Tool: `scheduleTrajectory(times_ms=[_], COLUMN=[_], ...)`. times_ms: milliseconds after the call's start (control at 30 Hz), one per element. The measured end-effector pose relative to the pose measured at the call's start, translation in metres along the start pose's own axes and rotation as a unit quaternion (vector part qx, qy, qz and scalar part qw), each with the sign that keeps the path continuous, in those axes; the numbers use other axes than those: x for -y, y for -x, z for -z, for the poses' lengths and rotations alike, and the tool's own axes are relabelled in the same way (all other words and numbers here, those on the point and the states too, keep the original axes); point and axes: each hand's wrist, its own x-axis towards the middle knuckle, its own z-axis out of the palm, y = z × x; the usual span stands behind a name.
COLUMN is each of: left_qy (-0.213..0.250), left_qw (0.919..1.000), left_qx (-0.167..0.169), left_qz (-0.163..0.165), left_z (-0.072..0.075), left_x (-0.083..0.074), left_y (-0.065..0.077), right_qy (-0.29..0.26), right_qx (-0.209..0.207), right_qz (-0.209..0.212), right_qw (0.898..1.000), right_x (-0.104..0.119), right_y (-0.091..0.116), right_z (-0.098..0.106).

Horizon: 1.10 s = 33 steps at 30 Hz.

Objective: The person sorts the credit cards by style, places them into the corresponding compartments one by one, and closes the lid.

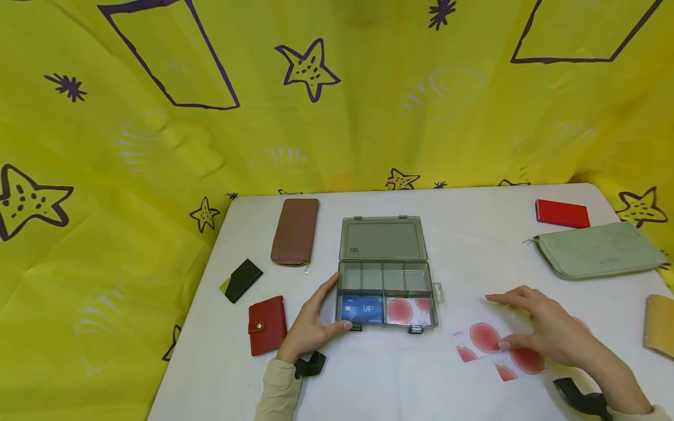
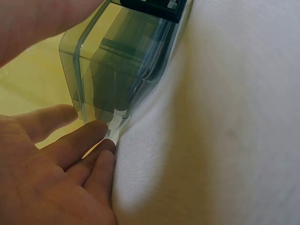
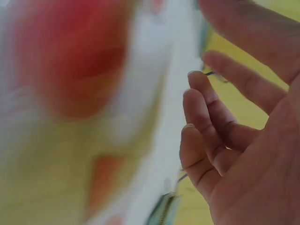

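In the head view a translucent grey-green plastic box [image 1: 382,275] stands with its lid [image 1: 383,238] raised. A blue VIP card [image 1: 363,309] and a white card with red circles [image 1: 408,311] lie in its two front compartments. At the box's left side rests my left hand [image 1: 312,328], fingers extended along the wall and thumb by the front edge. My right hand [image 1: 553,330] hovers over more red-circle cards on the table, thumb and fingers spread apart with nothing between them. One such card [image 1: 468,342] lies left of the thumb; another [image 1: 518,363] is partly under the hand.
Left of the box are a brown wallet [image 1: 296,231], a black card holder [image 1: 242,280] and a red snap wallet [image 1: 267,325]. To the right lie a red case [image 1: 562,214], a green zip wallet [image 1: 600,250] and a yellow wallet [image 1: 659,324]. A yellow curtain [image 1: 358,134] hangs behind the white table.
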Motion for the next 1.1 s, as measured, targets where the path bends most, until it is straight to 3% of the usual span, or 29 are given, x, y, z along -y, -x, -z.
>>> scheduleTrajectory(times_ms=[233,433,600,800,900,1100], left_qy=[0.007,0.009,0.011,0.008,0.005,0.006], left_qw=[1.0,1.0,0.9999,1.0,1.0,0.9999], left_qx=[-0.004,-0.002,0.003,-0.001,0.0,0.003], left_qz=[-0.004,0.0,0.0,0.004,0.005,0.012], left_z=[0.002,0.002,0.0,0.0,0.0,-0.001], left_x=[0.0,0.0,-0.001,0.001,0.002,0.001], left_y=[0.001,0.0,-0.001,0.0,0.0,0.0], right_qy=[0.016,0.014,-0.083,-0.216,-0.25,-0.255], right_qx=[-0.03,0.006,-0.005,0.021,-0.002,-0.093], right_qz=[0.04,0.022,0.056,0.083,0.072,0.046], right_qw=[0.999,1.0,0.995,0.973,0.966,0.961], right_x=[-0.01,-0.004,-0.006,-0.008,-0.005,0.01], right_y=[0.005,-0.003,-0.002,-0.003,-0.005,-0.012], right_z=[-0.018,-0.016,-0.021,-0.017,-0.012,-0.002])
